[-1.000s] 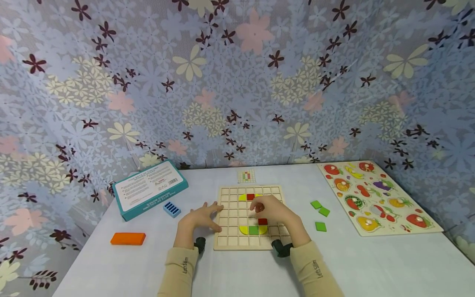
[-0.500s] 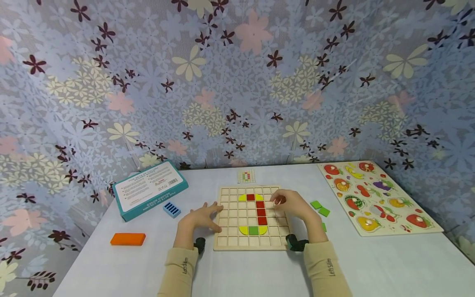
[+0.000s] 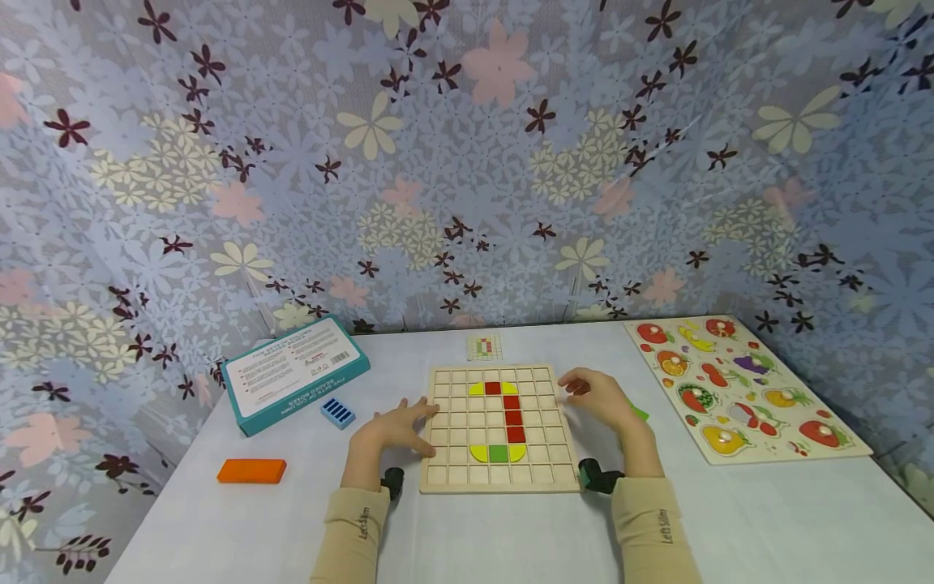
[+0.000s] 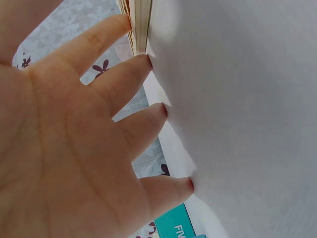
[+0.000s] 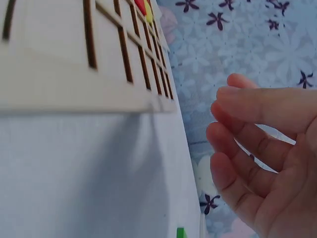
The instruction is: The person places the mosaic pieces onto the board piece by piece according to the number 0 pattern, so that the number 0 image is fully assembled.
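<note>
A wooden grid board (image 3: 540, 472) lies on the table between my hands. In it sit several red square tiles (image 3: 514, 418), a green square tile (image 3: 499, 454) and yellow rounded pieces (image 3: 478, 453). My left hand (image 3: 394, 427) rests with spread fingers at the board's left edge; its wrist view shows the forefinger against the board's side (image 4: 141, 29) and other fingertips on the table. Just right of the board hovers my right hand (image 3: 602, 399), fingers loosely bent and holding nothing. It mostly hides the loose green tiles (image 3: 640, 413) behind it.
A small pattern card (image 3: 485, 346) lies beyond the board. At left are a teal box (image 3: 295, 369), a blue slotted block (image 3: 338, 412) and an orange block (image 3: 251, 470). A fruit puzzle board (image 3: 730, 389) lies at right. A flowered curtain hangs behind the table.
My right hand has moved right, from over the grid to beyond its right edge, uncovering the column of red tiles. My left hand has stayed at the board's left edge.
</note>
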